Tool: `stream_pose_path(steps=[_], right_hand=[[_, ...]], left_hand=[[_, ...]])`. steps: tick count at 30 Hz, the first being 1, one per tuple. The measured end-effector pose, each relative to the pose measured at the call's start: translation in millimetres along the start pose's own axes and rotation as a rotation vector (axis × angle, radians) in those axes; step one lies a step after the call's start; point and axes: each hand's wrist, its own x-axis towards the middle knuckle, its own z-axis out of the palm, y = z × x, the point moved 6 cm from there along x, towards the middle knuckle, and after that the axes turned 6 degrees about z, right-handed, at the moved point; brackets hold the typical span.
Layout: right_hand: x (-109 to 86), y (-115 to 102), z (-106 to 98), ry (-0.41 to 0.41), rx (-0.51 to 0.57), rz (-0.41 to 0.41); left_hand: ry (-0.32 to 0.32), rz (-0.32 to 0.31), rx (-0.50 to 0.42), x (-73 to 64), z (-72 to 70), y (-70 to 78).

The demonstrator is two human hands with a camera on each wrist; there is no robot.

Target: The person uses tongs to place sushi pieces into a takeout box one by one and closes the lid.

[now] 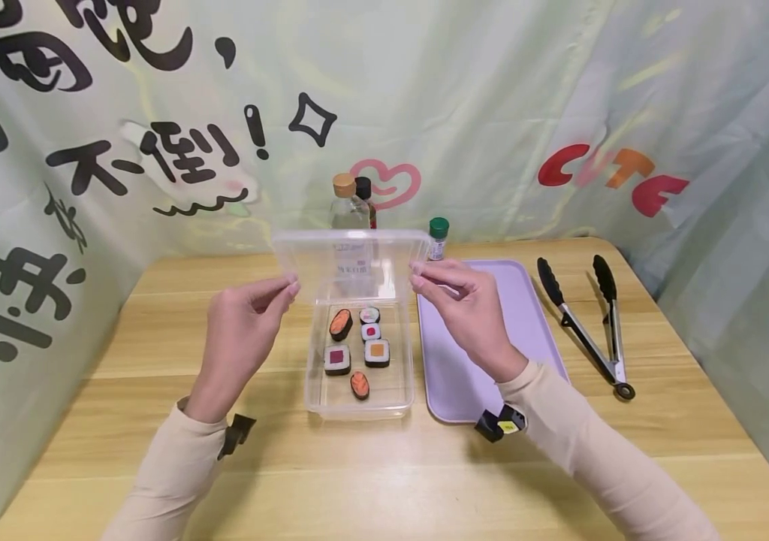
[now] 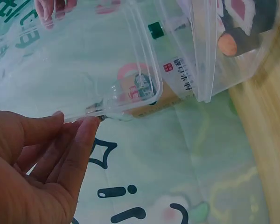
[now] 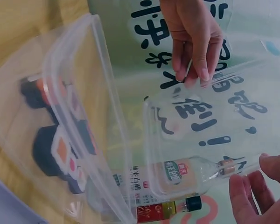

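A clear plastic lid (image 1: 394,263) is raised and tilted above the back of a clear plastic container (image 1: 360,412). My left hand (image 1: 245,323) pinches the lid's left edge between thumb and fingers. On the opposite edge, my right hand (image 1: 465,315) pinches it the same way. Inside the container lie several sushi pieces, among them an orange-topped one (image 1: 340,324) and a square roll with an orange centre (image 1: 377,352). The left wrist view shows the left fingertips (image 2: 86,128) at the rim of the lid (image 2: 84,70).
A lilac tray (image 1: 448,398) lies right of the container, partly under my right arm. Black-tipped metal tongs (image 1: 587,342) rest spread beyond it. Behind the lid stand a clear bottle (image 1: 345,204), a dark-capped bottle (image 1: 363,189) and a green-capped shaker (image 1: 438,228), near the curtain.
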Motion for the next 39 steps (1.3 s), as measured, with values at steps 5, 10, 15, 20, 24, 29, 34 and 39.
stream_pose_path(steps=[5,10,15,20,24,29,34,39], right_hand=[[-7.8,2,-2,0.061,0.007,-0.021],[-15.4,11,-2,0.106,0.074,-0.016],[-23.1,23,2,0.152,0.129,0.005],[-31.5,34,9,0.164,0.168,0.083],[-38.1,40,14,0.144,0.244,0.184],[-47.0,47,18,0.075,0.247,0.258],[-56.9,60,22,-0.015,0.107,0.283],[-67.2,73,25,-0.104,0.026,0.335]], left_hand=[[-0.034,-0.016,-0.004,-3.4,3.8,0.2],[-0.116,-0.073,-0.084,-8.0,11.8,-4.0],[-0.224,-0.115,-0.176,-15.0,22.4,-9.6],[-0.317,-0.185,-0.288,-23.4,30.6,-15.8],[-0.369,-0.234,-0.414,-29.0,34.6,-18.2],[-0.427,-0.259,-0.464,-38.7,40.3,-22.5],[-0.467,-0.266,-0.429,-47.6,48.9,-28.5],[-0.494,-0.264,-0.371,-55.1,58.1,-36.3]])
